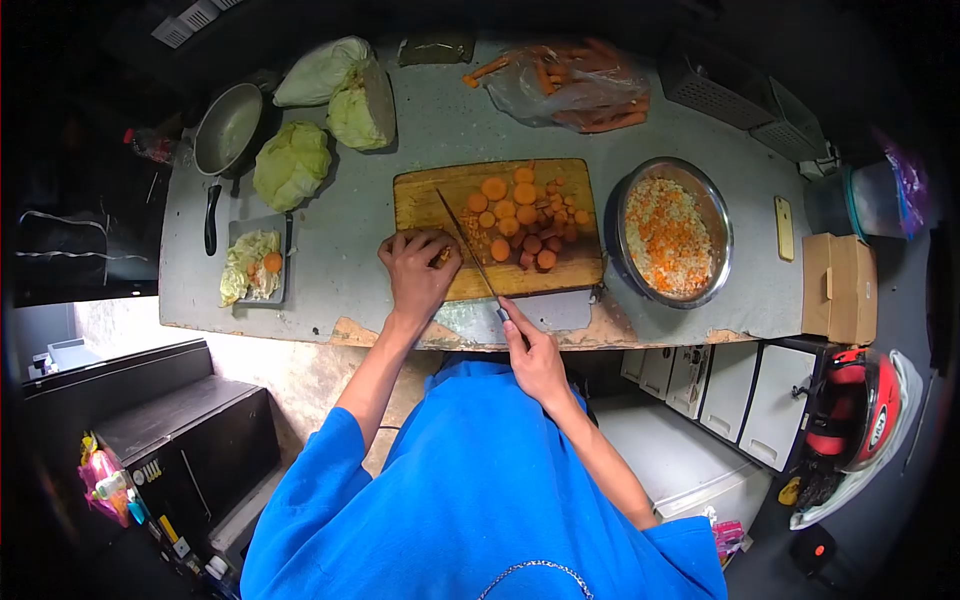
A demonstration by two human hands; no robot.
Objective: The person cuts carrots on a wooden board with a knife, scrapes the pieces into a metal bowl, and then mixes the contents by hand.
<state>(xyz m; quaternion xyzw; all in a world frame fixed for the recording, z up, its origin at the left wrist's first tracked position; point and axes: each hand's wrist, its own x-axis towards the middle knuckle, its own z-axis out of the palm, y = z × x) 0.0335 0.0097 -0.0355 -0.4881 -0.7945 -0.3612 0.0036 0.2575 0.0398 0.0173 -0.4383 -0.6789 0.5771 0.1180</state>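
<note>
On the wooden cutting board point(420, 195), my left hand point(415, 268) rests at the left front, fingers curled over chopped carrot point(443, 256) that shows between fingers and thumb. My right hand point(535, 355) grips a knife point(470, 243) by its handle at the board's front edge. The long blade slants away to the upper left, just right of my left hand. Right of the blade lie carrot slices point(526, 193), some round and flat, others smaller and darker. Fine orange bits lie along the blade.
A steel bowl point(716, 285) of diced orange and pale vegetables stands right of the board. Behind are a plastic bag of carrots point(570, 90) and cabbages point(292, 165). A pan point(228, 130) and a grey tray of scraps point(288, 262) sit left; a phone point(784, 228) lies far right.
</note>
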